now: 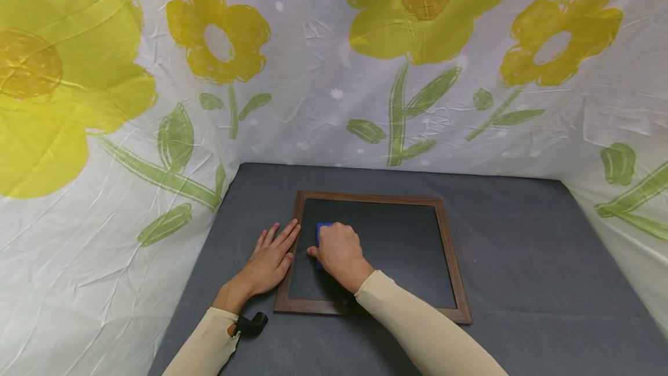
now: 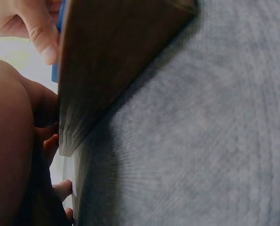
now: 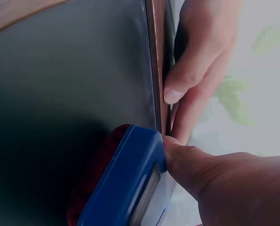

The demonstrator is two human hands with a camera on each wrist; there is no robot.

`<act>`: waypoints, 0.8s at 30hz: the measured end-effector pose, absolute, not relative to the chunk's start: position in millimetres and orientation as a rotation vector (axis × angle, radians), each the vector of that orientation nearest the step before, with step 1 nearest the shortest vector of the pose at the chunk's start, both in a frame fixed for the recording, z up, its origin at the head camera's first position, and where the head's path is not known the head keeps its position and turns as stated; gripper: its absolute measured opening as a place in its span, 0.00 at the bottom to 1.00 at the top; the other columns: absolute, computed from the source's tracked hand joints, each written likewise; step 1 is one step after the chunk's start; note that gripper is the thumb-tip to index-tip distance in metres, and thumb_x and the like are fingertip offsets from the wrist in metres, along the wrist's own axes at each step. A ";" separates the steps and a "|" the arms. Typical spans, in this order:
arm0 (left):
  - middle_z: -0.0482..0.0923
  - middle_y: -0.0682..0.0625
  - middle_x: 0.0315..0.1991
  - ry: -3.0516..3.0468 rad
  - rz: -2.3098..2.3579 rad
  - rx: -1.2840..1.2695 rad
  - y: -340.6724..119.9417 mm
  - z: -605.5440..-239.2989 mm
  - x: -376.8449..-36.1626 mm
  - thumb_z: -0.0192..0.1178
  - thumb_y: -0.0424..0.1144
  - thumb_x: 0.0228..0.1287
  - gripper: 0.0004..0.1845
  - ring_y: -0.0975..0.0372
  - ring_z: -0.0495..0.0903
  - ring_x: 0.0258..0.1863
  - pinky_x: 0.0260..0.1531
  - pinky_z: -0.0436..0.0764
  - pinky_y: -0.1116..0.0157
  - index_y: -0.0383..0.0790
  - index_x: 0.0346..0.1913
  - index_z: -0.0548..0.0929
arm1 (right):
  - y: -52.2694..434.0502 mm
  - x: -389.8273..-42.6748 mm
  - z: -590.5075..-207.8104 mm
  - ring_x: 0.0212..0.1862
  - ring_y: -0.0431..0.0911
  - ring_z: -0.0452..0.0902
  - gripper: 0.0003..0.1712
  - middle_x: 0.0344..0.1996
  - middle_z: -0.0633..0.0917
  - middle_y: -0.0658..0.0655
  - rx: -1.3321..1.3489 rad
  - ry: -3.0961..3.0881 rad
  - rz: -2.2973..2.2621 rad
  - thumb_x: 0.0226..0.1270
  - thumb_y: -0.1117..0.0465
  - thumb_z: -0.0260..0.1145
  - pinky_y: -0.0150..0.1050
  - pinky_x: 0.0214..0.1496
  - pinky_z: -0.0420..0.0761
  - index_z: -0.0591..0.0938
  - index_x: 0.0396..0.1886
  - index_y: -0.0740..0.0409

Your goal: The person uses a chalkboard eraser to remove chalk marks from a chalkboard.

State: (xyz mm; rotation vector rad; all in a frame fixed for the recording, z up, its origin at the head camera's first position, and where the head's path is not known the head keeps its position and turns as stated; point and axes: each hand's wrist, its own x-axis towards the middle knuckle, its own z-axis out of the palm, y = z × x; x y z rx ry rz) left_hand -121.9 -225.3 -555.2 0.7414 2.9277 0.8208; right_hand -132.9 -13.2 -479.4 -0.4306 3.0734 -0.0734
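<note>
A small blackboard [image 1: 402, 248] with a brown wooden frame [image 1: 451, 260] lies on the table. My right hand [image 1: 341, 254] grips a blue board eraser [image 3: 123, 176] over the board's left part. In the right wrist view the eraser's dark red felt [image 3: 95, 174] faces the board surface, and the thumb [image 3: 187, 165] lies against its blue body. My left hand [image 1: 265, 266] rests at the frame's left side, fingers fairly straight and thumb touching the wood. The left wrist view shows that frame edge [image 2: 97, 61] up close, beside the left hand.
A dark grey cloth [image 1: 522, 266] covers the table under the board. White fabric walls [image 1: 313, 86] with yellow flowers stand behind and at both sides. A black wrist camera [image 1: 252, 325] sits on the left wrist.
</note>
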 end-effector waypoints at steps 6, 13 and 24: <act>0.54 0.45 0.90 2.933 0.777 0.713 -224.0 -552.3 -121.2 0.54 0.36 0.83 0.35 0.32 0.51 0.87 0.80 0.48 0.27 0.40 0.88 0.61 | -20.9 -133.7 -480.0 0.21 0.49 0.86 0.34 0.27 0.92 0.58 -0.469 3.078 -0.084 0.69 0.29 0.73 0.38 0.18 0.83 0.95 0.37 0.57; 0.57 0.43 0.89 2.948 0.799 0.733 -223.9 -553.1 -121.0 0.54 0.35 0.81 0.35 0.30 0.53 0.85 0.79 0.49 0.25 0.38 0.87 0.62 | -23.9 -134.5 -479.0 0.21 0.49 0.86 0.34 0.27 0.92 0.57 -0.445 3.069 -0.083 0.68 0.28 0.73 0.39 0.18 0.83 0.96 0.37 0.57; 0.54 0.45 0.90 2.918 0.787 0.711 -224.9 -553.5 -121.2 0.52 0.36 0.83 0.35 0.31 0.51 0.87 0.80 0.47 0.27 0.40 0.88 0.60 | -21.3 -134.5 -479.1 0.20 0.50 0.86 0.33 0.25 0.91 0.58 -0.420 3.064 -0.204 0.67 0.30 0.76 0.40 0.19 0.83 0.95 0.36 0.58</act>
